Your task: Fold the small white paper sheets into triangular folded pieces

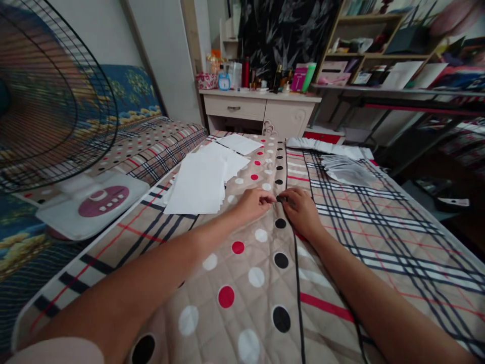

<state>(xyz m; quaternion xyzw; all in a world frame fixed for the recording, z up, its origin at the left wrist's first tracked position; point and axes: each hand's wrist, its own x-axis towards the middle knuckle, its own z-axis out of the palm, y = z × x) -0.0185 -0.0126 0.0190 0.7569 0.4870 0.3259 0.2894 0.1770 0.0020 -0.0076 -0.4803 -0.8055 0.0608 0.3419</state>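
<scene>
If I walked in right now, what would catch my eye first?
Probably the two bare hands meeting mid-bed, left hand and right hand, pinching something small and dark on the beige quilted bedspread with red, white and black dots. Just left of them lies a stack of white paper sheets, and a big black wire-caged fan fills the far left.

White dresser [261, 108], perhaps cluttered shelves [379, 45]

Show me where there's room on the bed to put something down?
Free: the dotted quilt between the two arms, and the plaid part right of the right hand. Crowded: white paper sheets left of the left hand, folded papers farther back.
</scene>
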